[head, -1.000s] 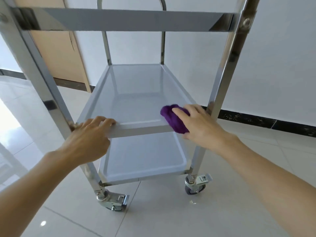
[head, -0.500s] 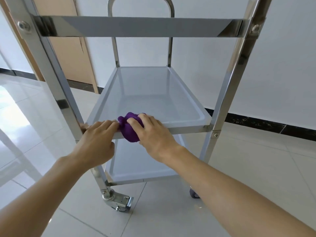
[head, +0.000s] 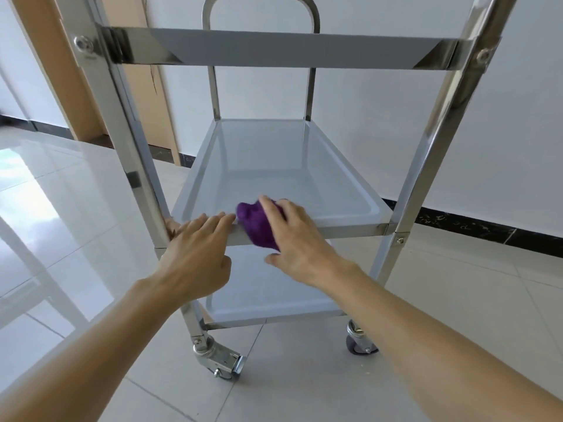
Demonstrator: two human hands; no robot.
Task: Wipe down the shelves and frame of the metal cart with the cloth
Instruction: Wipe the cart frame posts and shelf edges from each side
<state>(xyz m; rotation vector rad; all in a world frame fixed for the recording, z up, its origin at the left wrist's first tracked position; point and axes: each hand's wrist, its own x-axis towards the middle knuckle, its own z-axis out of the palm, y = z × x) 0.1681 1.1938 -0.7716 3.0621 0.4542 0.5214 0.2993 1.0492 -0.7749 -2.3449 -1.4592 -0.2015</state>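
Sliding right again, the right hand (head: 300, 239) grips the crumpled purple cloth (head: 257, 223) on the shiny metal cart's middle shelf rim (head: 350, 230); left hand (head: 198, 251) rests spread, steadying; press firmly, rub the whole edge

Both forearms are seen bare up to the frame edge; no sleeves, gloves, rings or watches are worn on the left hand (head: 195, 257) or right hand (head: 300, 239).

No readable text, label or number anywhere.
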